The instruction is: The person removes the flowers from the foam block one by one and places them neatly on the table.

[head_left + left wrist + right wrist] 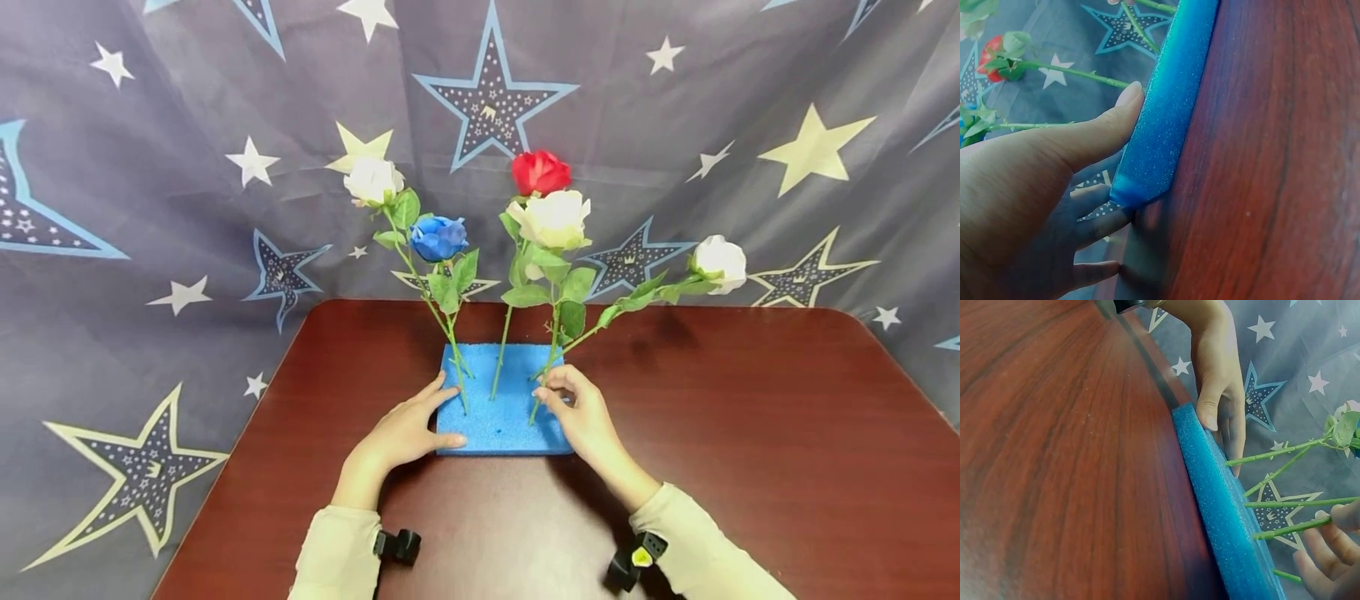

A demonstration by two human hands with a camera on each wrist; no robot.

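Note:
A blue foam block (506, 437) lies on the table with several artificial roses standing in it on green stems. My right hand (581, 417) pinches the stem (1288, 529) of the front cream rose (555, 221) low down, where its lower end meets the foam. On the block's left side rests my left hand (405, 429), its fingers fairly straight and its thumb (1125, 106) on the top near the front edge. A blue rose (438, 238) and a white rose (373, 181) stand at left, a red rose (542, 172) behind the cream one.
Another white rose (720, 264) leans far out to the right over the brown table (750, 433). Behind the table's back edge hangs a grey cloth (622, 150) printed with stars. Both wrists carry small black cameras (405, 546).

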